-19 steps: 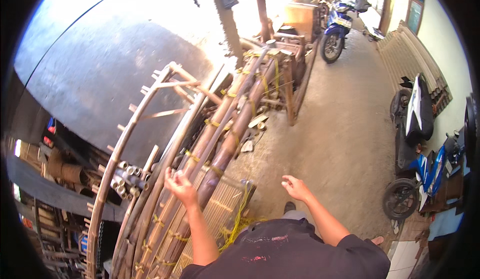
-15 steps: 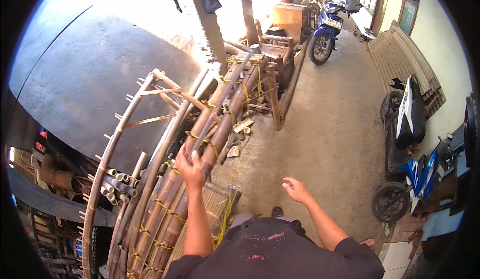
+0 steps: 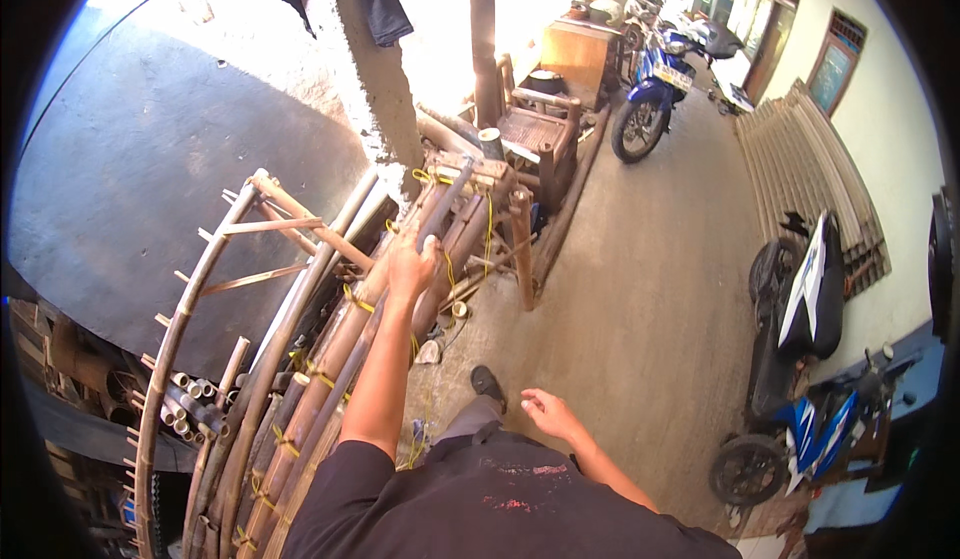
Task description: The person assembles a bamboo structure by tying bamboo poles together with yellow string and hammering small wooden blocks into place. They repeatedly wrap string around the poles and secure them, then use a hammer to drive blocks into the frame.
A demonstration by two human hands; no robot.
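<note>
I'm looking down a concrete floor (image 3: pixel 640 289) that runs open and bare ahead on my right, hemmed in by a blue motorbike (image 3: pixel 655 84) at the far end, a parked scooter (image 3: pixel 805 299) along the right wall and another blue bike (image 3: pixel 810 439) close by the lower right. On my left, the room ends hard at a long bundle of bamboo poles (image 3: pixel 330 359), tied with yellow cord and leaning up toward a grey concrete post (image 3: pixel 375 79), with a curved bamboo frame (image 3: pixel 200 299) beside it and a wooden chair (image 3: pixel 535 134) beyond its top end. Against half a second ago, my left hand (image 3: pixel 412 264) sits further up the bundle and the view has swung forward. That left hand is now curled onto a thin dark pole (image 3: pixel 445 204) near the bundle's upper end, fingers wrapped, though how tight I cannot tell. My right hand (image 3: pixel 548 414) hangs loose and half open over the floor, touching nothing, just beside my foot (image 3: pixel 488 384).
</note>
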